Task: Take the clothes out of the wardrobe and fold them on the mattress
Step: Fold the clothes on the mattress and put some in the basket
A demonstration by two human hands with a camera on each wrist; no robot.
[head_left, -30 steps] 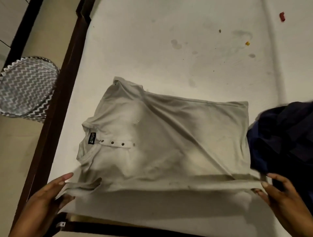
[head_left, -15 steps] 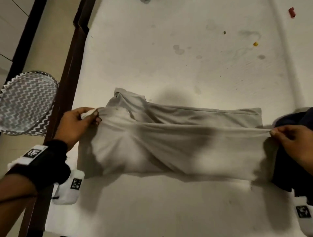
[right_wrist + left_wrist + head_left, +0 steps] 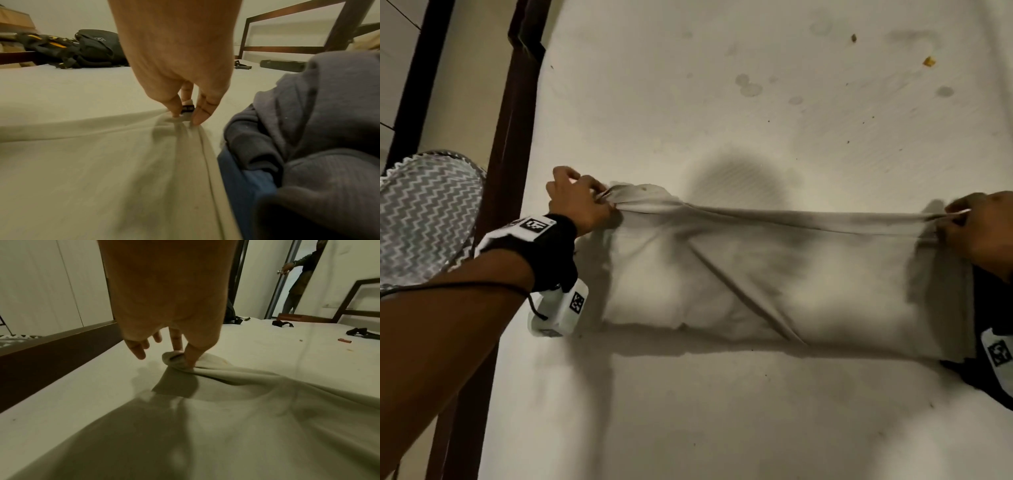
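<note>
A pale, stained mattress (image 3: 722, 394) fills a dark wooden bed frame (image 3: 517, 113), with a zigzag-patterned basket (image 3: 424, 219) on the floor beside it and a black backpack (image 3: 96, 47) at the far end. The grey shirt (image 3: 774, 281) lies folded lengthwise on the mattress, its top edge pulled taut: the left hand (image 3: 578, 202) pinches one end, the right hand (image 3: 986, 233) pinches the other, beside dark clothes (image 3: 308, 129).

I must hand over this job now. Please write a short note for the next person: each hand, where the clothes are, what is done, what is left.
Left hand: pinches one end of the grey shirt.
Right hand: pinches the opposite end.
The shirt lies on the mattress, folded lengthwise, top edge taut between the hands.
Dark clothes are piled beside the right hand, unfolded.
Left: finish this shirt, then fold the pile.
</note>
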